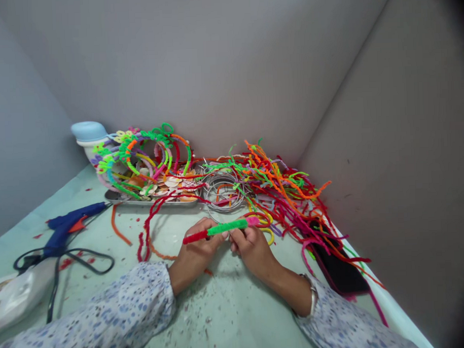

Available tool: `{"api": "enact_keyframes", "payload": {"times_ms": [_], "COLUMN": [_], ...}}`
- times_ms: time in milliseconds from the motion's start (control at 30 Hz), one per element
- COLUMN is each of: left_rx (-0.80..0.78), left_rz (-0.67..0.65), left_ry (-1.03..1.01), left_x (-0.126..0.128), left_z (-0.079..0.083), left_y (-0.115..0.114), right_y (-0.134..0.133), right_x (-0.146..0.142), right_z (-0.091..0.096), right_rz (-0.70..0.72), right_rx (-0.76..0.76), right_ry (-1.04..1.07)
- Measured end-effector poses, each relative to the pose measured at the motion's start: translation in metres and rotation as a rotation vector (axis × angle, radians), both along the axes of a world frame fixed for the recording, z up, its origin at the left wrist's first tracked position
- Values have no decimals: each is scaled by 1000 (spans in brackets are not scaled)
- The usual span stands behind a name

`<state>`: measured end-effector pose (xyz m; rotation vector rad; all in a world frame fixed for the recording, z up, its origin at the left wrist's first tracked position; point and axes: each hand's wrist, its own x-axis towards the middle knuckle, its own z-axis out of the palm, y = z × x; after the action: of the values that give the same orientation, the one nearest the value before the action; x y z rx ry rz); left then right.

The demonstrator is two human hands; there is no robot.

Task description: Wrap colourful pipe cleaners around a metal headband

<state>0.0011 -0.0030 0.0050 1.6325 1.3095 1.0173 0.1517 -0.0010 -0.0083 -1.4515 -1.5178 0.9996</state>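
Note:
Both hands hold one short piece wrapped in pipe cleaners [222, 228]: red at its left end, green in the middle, pink at its right end. My left hand [198, 246] pinches the red-green part. My right hand [252, 247] grips the green-pink part from below. The piece lies level just above the pale green table [221, 311]. Right behind it lie bare wire rings [223, 192] and a red pipe cleaner [152, 222].
A heap of loose pipe cleaners [282, 192] spreads at the right. Finished colourful hoops [140, 157] lean over a metal tray [149, 199]. A blue glue gun [68, 225] with black cord lies left. A dark phone [340, 271] lies at the right edge. Grey walls close in.

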Motion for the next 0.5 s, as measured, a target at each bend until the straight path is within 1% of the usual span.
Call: {"api": "enact_keyframes", "payload": {"times_ms": [100,333,433,500], "left_rx": [-30,-161,-179,-182], "left_rz": [-8,10,18,0], "left_ry": [-23,-210,-223,-216], "left_x": [0,2,2,2], "left_z": [2,-1,-1,0], "left_y": [-1,2,2,1], "right_y": [0,-2,-3,-3], "right_x": [0,0,0,0], "right_z": [-1,0,1,1], "right_rz": [8,48,55,30], "right_rx": [15,73,75,53], "right_ry": [-18,-9,-13,-16]}}
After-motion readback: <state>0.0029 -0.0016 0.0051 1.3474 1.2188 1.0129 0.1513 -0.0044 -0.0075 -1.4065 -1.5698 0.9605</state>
